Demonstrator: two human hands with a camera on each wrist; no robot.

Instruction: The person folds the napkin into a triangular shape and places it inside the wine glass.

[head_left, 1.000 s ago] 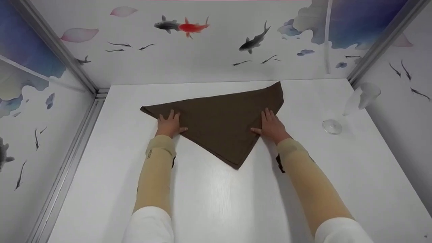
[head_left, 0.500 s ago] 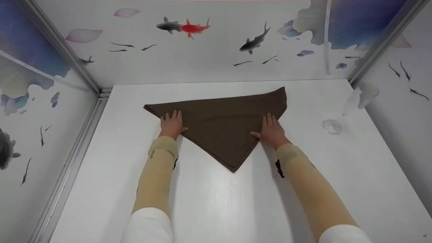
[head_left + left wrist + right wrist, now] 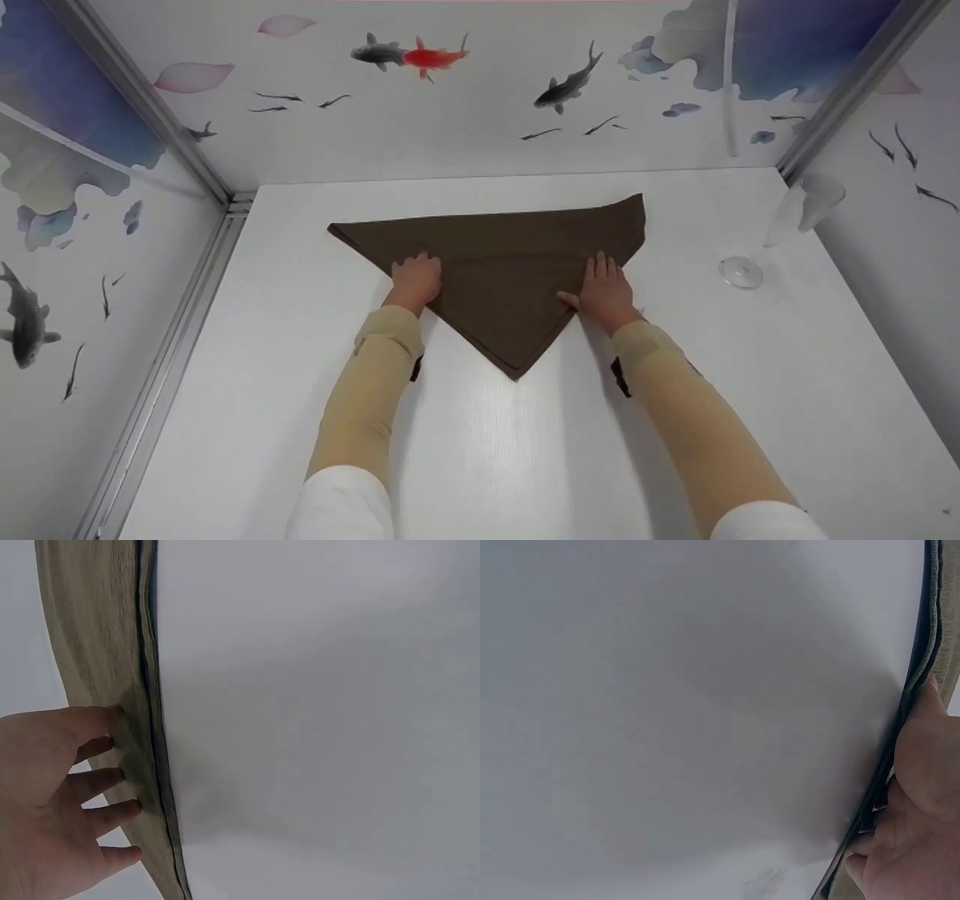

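Your left hand [image 3: 417, 283] rests slightly bent, parted fingers [image 3: 112, 816] on the cloth [image 3: 510, 277], and your right hand [image 3: 606, 291] lays nearly straight fingers over its edge, both touching without gripping. The folded cloth lies flat on the surface [image 3: 487, 450] under and between your fingers, its long edge beyond them and one corner on your side.

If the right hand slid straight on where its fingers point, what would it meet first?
The right hand would likely cross the brown cloth it touches, then meet the back wall; depth is unclear.
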